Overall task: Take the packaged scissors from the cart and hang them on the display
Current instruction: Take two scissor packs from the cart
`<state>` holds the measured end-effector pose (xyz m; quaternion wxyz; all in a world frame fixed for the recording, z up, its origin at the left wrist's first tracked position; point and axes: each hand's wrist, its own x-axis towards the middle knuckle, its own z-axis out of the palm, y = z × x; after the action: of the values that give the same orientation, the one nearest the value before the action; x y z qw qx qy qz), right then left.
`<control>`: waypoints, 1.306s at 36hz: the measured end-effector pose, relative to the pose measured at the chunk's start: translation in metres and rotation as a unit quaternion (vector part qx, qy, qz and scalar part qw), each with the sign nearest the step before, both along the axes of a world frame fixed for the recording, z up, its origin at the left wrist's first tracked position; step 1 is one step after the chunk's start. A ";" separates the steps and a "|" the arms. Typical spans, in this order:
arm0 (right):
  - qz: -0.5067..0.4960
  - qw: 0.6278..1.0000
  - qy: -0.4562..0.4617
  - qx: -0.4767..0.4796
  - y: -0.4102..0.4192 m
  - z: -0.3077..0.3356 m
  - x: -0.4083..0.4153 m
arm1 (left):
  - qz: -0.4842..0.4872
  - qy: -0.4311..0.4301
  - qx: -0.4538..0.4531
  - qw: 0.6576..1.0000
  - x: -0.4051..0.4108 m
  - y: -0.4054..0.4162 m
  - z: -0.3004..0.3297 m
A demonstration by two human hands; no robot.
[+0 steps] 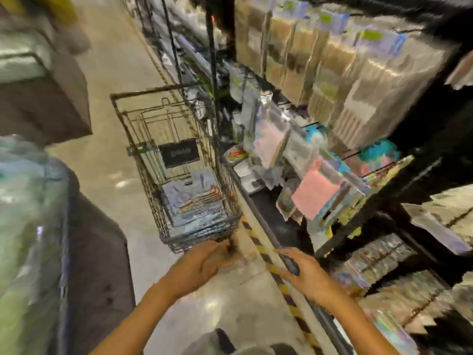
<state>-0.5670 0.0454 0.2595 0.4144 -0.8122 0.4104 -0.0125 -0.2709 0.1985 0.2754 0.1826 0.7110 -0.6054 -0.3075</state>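
A wire shopping cart [143,160] stands in the aisle ahead of me, and a stack of packaged scissors [190,201] lies flat in its basket. My left hand [202,262] reaches toward the cart's near end with its fingers extended and holds nothing. My right hand [304,272] hovers to the right, over the striped floor line, fingers loosely spread and holding nothing. The display [320,175] of hanging packages fills the right side. The whole view is blurred by motion.
Shelving with packaged goods [332,60] rises on the right, with a dark base rail [258,213] along the floor. Bulky wrapped pallets [33,201] line the left side of the aisle. Bare concrete floor [107,155] runs between them.
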 end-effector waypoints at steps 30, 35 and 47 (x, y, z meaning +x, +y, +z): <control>0.246 0.964 0.080 0.062 -0.199 -0.058 0.269 | 0.307 0.006 0.128 0.943 0.183 -0.038 -0.044; 0.268 0.954 0.108 0.074 -0.237 -0.067 0.300 | 0.338 0.020 0.112 0.934 0.185 -0.085 -0.043; 0.242 0.943 0.183 0.140 -0.261 -0.109 0.342 | 0.343 0.076 0.124 0.928 0.213 -0.117 -0.099</control>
<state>-0.2251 -0.2155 0.1503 0.4328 -0.8089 0.2677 0.2945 -0.0576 0.0818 0.1766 0.2328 0.8669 -0.2659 -0.3514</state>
